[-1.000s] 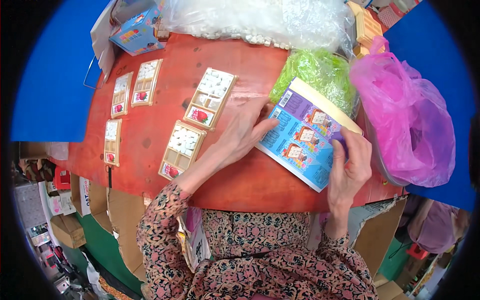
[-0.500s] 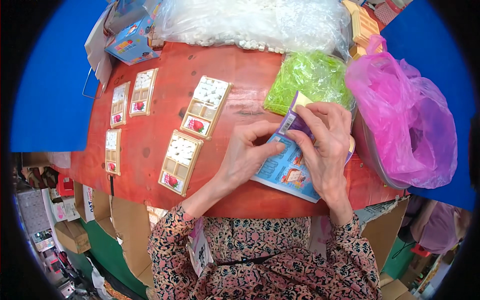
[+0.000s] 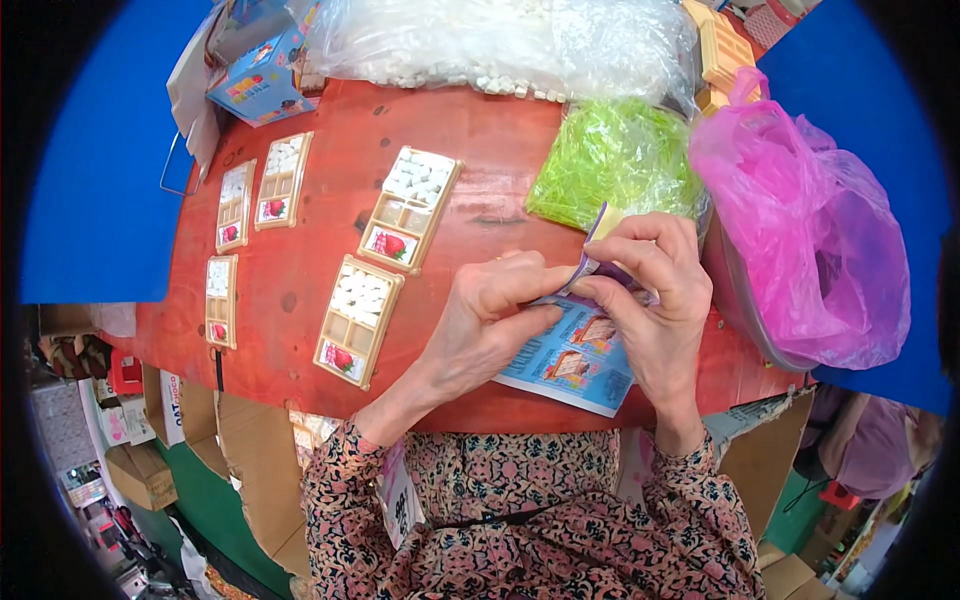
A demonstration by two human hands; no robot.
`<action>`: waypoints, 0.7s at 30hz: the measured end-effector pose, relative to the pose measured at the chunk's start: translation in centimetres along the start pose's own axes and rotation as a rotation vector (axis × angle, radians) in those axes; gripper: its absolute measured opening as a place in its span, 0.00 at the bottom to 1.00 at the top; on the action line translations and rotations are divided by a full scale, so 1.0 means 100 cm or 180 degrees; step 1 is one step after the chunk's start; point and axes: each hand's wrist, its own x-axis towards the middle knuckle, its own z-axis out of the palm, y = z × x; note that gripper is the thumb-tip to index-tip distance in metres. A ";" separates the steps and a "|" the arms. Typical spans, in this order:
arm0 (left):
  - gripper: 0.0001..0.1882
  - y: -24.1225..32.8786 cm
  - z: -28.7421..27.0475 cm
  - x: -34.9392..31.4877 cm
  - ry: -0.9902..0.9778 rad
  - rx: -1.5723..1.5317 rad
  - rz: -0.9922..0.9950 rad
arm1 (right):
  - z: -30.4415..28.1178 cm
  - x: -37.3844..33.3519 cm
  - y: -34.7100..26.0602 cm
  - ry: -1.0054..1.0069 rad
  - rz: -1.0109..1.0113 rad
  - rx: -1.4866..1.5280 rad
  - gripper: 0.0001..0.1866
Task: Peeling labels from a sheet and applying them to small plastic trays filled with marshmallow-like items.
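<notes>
Between my two hands is a printed paper sheet (image 3: 572, 368), blue on its lower part and purple and pale yellow at its upper edge. My left hand (image 3: 488, 312) pinches the sheet's left side, thumb and forefinger pressed together at a crease. My right hand (image 3: 662, 290) grips its upper right part, thumb bent under the fingers. The sheet is bent at the fingers, and its lower part hangs over the near table edge. Left of my hands lie a tan compartment tray (image 3: 350, 331) and another compartment tray (image 3: 396, 213), each with small white pieces and a strawberry-picture card.
Three more trays (image 3: 224, 300) lie farther left on the red table (image 3: 300, 330). Behind are a large clear bag of white pieces (image 3: 500, 45) and a bag of green shreds (image 3: 620, 165). A pink plastic bag (image 3: 800, 240) sits over a basin (image 3: 735, 290) at right. A blue box (image 3: 262, 85) stands back left.
The sheet's upper part has been bent over between my fingers, so less of the purple shows. My left hand has turned and closed in toward my right hand.
</notes>
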 end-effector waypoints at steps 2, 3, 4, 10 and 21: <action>0.17 0.001 0.000 -0.001 0.0004 0.0370 0.0332 | -0.002 0.000 -0.002 -0.0078 0.0129 0.0117 0.14; 0.17 0.000 0.000 -0.002 0.0007 0.0375 0.0324 | -0.003 -0.001 -0.003 -0.0082 0.0131 0.0126 0.14; 0.17 -0.001 0.001 -0.003 0.0027 0.0407 0.0401 | -0.003 -0.001 -0.005 -0.0101 0.0119 0.0123 0.14; 0.16 -0.001 0.001 -0.004 0.0034 0.0527 0.0536 | -0.004 -0.003 -0.003 -0.0113 -0.0043 0.0045 0.12; 0.04 -0.006 0.010 -0.017 0.0845 -0.0865 -0.0865 | 0.022 -0.032 -0.013 0.0056 0.0042 -0.0512 0.16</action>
